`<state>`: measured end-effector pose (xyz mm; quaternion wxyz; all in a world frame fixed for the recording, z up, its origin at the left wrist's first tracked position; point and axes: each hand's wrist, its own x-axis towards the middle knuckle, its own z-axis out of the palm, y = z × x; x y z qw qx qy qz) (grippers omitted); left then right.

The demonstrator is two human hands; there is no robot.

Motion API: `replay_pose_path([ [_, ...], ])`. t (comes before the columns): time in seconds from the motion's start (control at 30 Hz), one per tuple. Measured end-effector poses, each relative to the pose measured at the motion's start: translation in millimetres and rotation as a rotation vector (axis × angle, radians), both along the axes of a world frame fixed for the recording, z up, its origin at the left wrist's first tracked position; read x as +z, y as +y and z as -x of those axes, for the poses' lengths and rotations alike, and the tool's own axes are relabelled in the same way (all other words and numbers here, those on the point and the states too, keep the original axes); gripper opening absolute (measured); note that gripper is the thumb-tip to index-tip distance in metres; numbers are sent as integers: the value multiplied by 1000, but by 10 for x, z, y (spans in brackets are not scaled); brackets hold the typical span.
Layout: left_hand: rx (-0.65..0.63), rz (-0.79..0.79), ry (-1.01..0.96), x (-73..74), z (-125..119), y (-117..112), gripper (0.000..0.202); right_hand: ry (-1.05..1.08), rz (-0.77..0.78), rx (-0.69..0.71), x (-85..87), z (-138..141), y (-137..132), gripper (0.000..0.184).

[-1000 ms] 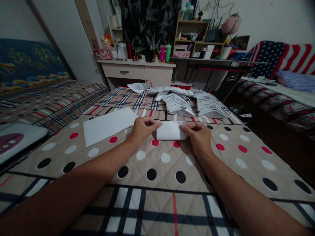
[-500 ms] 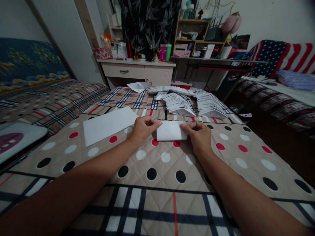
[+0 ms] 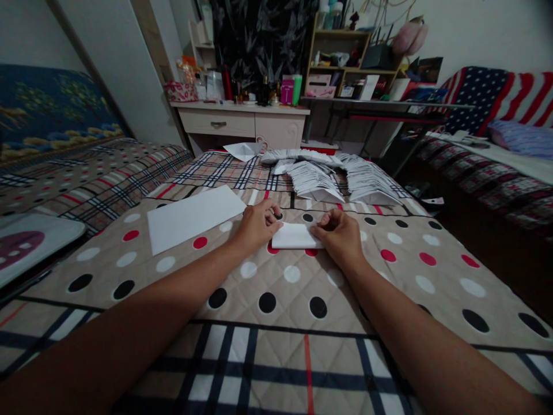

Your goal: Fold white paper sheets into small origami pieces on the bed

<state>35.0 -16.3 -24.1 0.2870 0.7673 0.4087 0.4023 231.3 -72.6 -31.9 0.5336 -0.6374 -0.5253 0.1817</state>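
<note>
A small white sheet of paper (image 3: 294,236), folded into a narrow strip, lies on the bed between my hands. My left hand (image 3: 258,223) pinches its left end at the upper corner, thumb on top. At the other end my right hand (image 3: 339,233) pinches the paper between thumb and curled fingers, covering that corner. To the left of my left hand lies a larger stack of flat white paper (image 3: 194,219); whether it is one sheet or more I cannot tell.
Beyond my hands stand rows of folded white papers (image 3: 317,181), with another row of folded papers (image 3: 371,181) to their right. A creased paper (image 3: 244,151) lies near the bed's far edge. A dresser (image 3: 237,122) stands behind; a white board-like object (image 3: 38,248) is at left.
The paper's far edge has come down toward me, so it looks narrower. Both hands moved slightly with it, the right one a little to the left.
</note>
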Motion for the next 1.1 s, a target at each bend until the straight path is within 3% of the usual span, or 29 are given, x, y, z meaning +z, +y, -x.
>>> replay_pose_path([
  [0.1,-78,-217,250,-1,-6,13,12,-214,65,-9,-12,-20,11,18],
  [0.2,-104,-384,447,16,-13,-1,16,-297,92,-22,6,-25,5,13],
  [0.33,-133,-513,495,23,-28,-3,17,-332,111,-20,28,-22,-6,11],
  [0.4,-244,-480,453,6,-31,24,19,-344,112,-18,33,-20,-10,10],
  [0.53,-383,-267,324,-10,11,84,13,-370,124,-24,46,-9,-21,10],
  [0.7,-534,-119,362,58,139,116,32,-363,132,-17,48,5,-17,10],
  [0.9,-523,-112,418,86,153,120,43,-369,143,-38,75,-7,-56,7],
  [0.97,-501,-130,404,81,136,107,44,-400,36,-101,149,42,-115,8],
  [1.03,-490,-137,391,62,120,98,46,-429,-187,-155,242,170,-178,19],
  [1.1,-472,-124,375,17,104,100,46,-359,-322,-25,312,389,-215,24],
])
